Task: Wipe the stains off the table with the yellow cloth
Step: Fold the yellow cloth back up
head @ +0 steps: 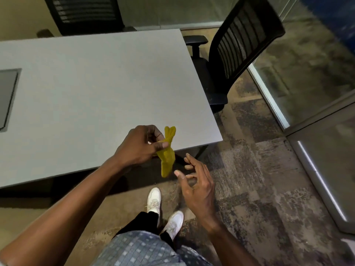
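Lower centre of frame: my left hand (141, 145) pinches the bunched yellow cloth (167, 153) above the table (96, 83) edge; right hand (196, 181), fingers spread, holds nothing. Wiping not begun; next, spread it flat.

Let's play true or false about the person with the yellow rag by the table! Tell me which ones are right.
1. The left hand pinches the yellow cloth. True.
2. The right hand also grips the cloth. False: it is open beside the cloth, not touching it.
3. The cloth lies flat on the grey table. False: it hangs bunched in the air over the table's near edge.
4. A black office chair stands at the table's right side. True.
5. The person wears black shoes. False: the shoes are white.
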{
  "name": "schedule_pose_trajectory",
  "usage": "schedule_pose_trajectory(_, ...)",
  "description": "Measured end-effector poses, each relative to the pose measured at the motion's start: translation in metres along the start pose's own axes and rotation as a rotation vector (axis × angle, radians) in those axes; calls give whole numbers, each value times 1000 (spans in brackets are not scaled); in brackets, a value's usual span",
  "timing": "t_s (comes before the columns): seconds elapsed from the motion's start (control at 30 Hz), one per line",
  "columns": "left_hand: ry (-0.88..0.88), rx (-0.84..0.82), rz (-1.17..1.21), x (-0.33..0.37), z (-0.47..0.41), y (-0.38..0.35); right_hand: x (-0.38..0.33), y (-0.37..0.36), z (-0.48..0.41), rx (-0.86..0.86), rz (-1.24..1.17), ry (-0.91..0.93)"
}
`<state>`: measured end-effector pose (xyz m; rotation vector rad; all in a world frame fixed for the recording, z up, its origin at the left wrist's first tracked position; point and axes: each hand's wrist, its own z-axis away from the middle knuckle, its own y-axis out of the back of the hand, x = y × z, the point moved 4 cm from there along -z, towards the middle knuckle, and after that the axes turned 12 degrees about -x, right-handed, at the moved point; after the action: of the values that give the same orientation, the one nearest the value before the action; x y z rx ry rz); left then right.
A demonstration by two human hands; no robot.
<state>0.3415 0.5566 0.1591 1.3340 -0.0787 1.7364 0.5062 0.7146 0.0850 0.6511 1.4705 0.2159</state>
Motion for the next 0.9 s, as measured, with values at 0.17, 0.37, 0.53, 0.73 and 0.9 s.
schedule_pose_trajectory(0.17, -93, 57, -94, -1, 29, 32, -34, -3, -39, -125, -49, 46)
schedule_pose_trajectory(0.37, -179, 87, -106, -17, 67, 67, -95, -29, -86, -449, -87, 161)
schedule_pose_trajectory(0.53, -227, 156, 95, -43, 92, 110, -130, -69, -102, -580, -255, 94)
schedule_pose_trajectory(0.73, -211, 248, 320, -87, 123, 174, -168, -139, -111, -577, -435, 3)
schedule_pose_trajectory(0.9, -99, 427, 630, -125, 142, 230, -203, -204, -90, -556, -413, 25)
